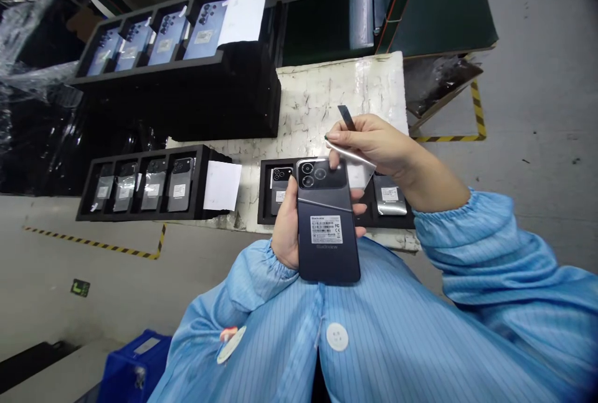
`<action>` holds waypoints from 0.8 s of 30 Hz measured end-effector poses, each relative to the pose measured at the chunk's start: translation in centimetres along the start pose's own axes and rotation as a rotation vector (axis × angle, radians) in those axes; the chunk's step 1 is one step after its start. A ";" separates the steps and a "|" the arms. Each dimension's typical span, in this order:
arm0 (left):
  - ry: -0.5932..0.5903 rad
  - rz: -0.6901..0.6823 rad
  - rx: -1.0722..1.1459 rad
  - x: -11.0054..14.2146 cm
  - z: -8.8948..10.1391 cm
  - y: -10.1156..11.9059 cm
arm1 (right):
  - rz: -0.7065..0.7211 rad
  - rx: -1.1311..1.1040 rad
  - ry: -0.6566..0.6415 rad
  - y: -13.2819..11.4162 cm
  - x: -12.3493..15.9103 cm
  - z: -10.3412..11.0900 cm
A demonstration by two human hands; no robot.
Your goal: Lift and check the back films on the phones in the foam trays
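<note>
My left hand (286,232) is wrapped round a dark smartphone (327,261), back side up, with its thumb along one edge and fingertips showing at the other. The phone's back has a camera block and a white printed label (326,230). Over its top end, my right hand (380,144) pinches a clear film (360,161), which is lifted and folded across the phone's upper right corner. A dark flat strip with a slanted tip (346,118) sticks up from between the right fingers; its lower part is hidden.
Behind my hands lies a black foam tray (265,203) with phones in slots. Left of it stand another tray (202,188) of wrapped phones, a white paper (223,185) and a tall tray stack (210,88) with blue phones. All rest on a worn white board (322,88).
</note>
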State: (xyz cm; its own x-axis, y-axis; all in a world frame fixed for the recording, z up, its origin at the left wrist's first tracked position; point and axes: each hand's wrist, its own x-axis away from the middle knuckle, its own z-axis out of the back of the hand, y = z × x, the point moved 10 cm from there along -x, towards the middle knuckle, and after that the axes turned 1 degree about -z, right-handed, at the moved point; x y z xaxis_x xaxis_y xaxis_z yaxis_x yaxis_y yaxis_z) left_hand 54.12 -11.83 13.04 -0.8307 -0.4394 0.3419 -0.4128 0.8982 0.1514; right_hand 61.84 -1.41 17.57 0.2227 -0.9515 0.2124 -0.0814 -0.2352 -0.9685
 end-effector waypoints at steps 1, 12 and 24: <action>0.005 0.006 0.001 0.0 0.1 -0.1 | -0.002 -0.006 -0.016 0.1 -0.1 0.1; 0.046 -0.033 -0.052 -1.4 1.8 0.7 | 0.085 0.105 -0.258 -0.8 4.0 -2.6; 0.504 -0.296 -0.595 -13.6 14.3 0.0 | -0.762 1.240 0.593 19.2 14.4 17.3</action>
State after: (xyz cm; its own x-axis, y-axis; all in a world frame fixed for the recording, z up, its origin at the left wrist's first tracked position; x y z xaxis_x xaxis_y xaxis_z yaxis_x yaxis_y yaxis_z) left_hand 60.10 -6.04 -4.90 -0.3936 -0.7259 0.5641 -0.2038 0.6672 0.7164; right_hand 80.32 -16.15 -0.22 -0.5851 -0.6988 0.4116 0.7514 -0.6580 -0.0491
